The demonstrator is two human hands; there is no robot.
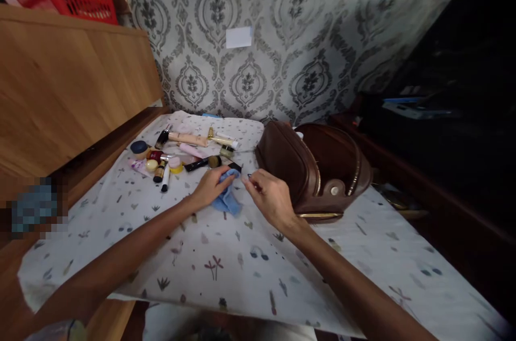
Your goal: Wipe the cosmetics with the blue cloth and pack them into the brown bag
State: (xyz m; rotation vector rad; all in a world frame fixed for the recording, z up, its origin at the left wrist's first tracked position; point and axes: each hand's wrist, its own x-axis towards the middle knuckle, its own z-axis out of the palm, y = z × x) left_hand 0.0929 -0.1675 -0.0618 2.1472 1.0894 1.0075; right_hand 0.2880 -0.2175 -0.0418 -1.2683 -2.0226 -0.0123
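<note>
The left hand [212,188] is clamped on a blue cloth [228,202], thumb and fingers together on its upper part, while the rest bunches below and to the right of that grip. A slim black piece [234,166] shows just beyond the left fingertips; whether they touch it I cannot tell. The right hand [271,196] is just to the right of the cloth, fingers curled in and thumb near the forefinger. A tiny dark bit [249,175] shows at its tips, too small to name, and I cannot tell whether they are pressed together on it.

Just beside the right hand, on its far right, stands a brown leather cosmetic bag [280,153] with its brass-zipped main compartment gaping. Beyond the left grip lie a black tube [196,164], a pink tube [191,150] and, farther off, a peach tube [187,139]. Left of that grip are a dark-lidded jar [139,149], a pink-lidded yellow jar [176,165] and a dark bottle [159,173] with a gold label. Lettering on the label and on the purple-and-white tube [139,167] is too small to read. Beneath both hands spreads a tablecloth [237,287] printed with sunglasses and plants
</note>
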